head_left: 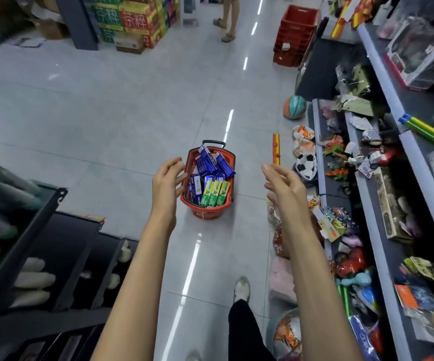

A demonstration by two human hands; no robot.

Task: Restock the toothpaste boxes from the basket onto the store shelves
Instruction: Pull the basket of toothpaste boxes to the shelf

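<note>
The boxes (212,178) lie in the basket (208,214), which stands on the floor (106,121) in the middle of the aisle. Three green boxes (215,193) sit side by side, flat, at the basket's near end. The blue boxes (206,160) stand tilted at the far end, leaning on one another. More lie under them, hard to count. A black handle (213,143) rises at the far rim.

Both hands are stretched out toward the basket and hold nothing. The left hand (167,178) shows over the left rim, fingers loosely curled. Whether it touches the rim I cannot tell; it looks to be above it. The right hand (282,183) is apart, to the right of the basket, fingers relaxed and half bent.

The step in hand seems to be the reach for a first pick. The green row looks the easiest start: pinch one box across its narrow sides and lift straight up, so the neighbours stay in line. The leaning blue ones could slide or tip if pulled from below, so take the topmost first. Cardboard dents, so a light grip should do.

The shelf (418,162) on the right holds toys, and the rack (54,230) on the left holds blurred bottles. No toothpaste spot shows here, so carrying the basket by its handle may serve better than loose handfuls.
</note>
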